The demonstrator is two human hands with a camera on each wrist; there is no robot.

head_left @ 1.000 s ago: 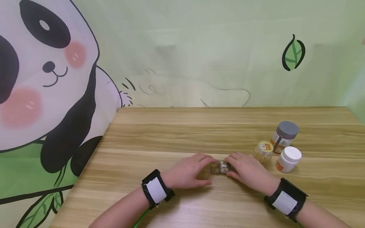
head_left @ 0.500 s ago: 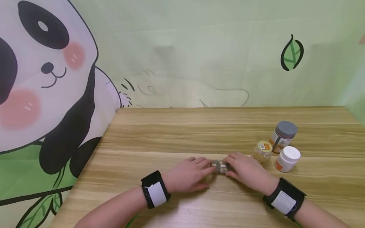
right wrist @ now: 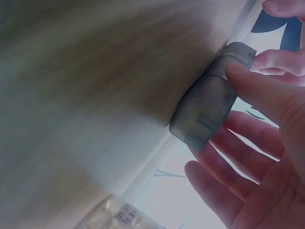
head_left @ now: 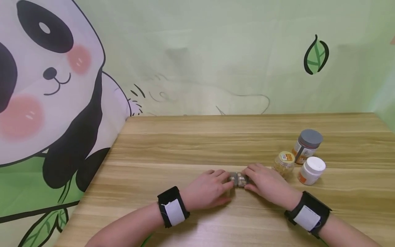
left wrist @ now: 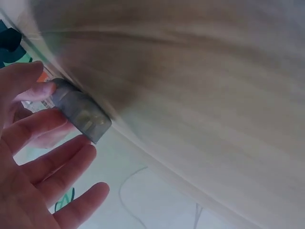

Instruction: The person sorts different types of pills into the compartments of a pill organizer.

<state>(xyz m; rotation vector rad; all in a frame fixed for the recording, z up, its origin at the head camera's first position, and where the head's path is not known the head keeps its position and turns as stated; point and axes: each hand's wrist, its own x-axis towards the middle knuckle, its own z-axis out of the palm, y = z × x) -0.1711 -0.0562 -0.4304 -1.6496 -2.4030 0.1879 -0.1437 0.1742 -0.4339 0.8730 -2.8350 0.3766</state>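
A small grey see-through pill box (head_left: 242, 180) with white lettering on its lids lies on the table between both hands. Pale contents show through the plastic. My right hand (head_left: 268, 185) grips its right end; in the right wrist view the thumb lies on the near side of the pill box (right wrist: 205, 109), with fingers behind it. My left hand (head_left: 205, 192) reaches in from the left, a fingertip on the left lid. The left wrist view has its other fingers spread beside the pill box (left wrist: 83, 112), its thumb apart from it.
Right of the right hand stand a clear jar (head_left: 283, 166) with a yellow lid, a grey-lidded jar (head_left: 307, 147) and a white bottle (head_left: 312, 171). The wooden table (head_left: 185, 140) ends at a green cloth backdrop (head_left: 200, 61) with a printed panda.
My left fingers have moved from the far edge onto the left compartment, where a lettered lid now covers the contents that were visible. The right hand keeps its grip; the jars have not moved.
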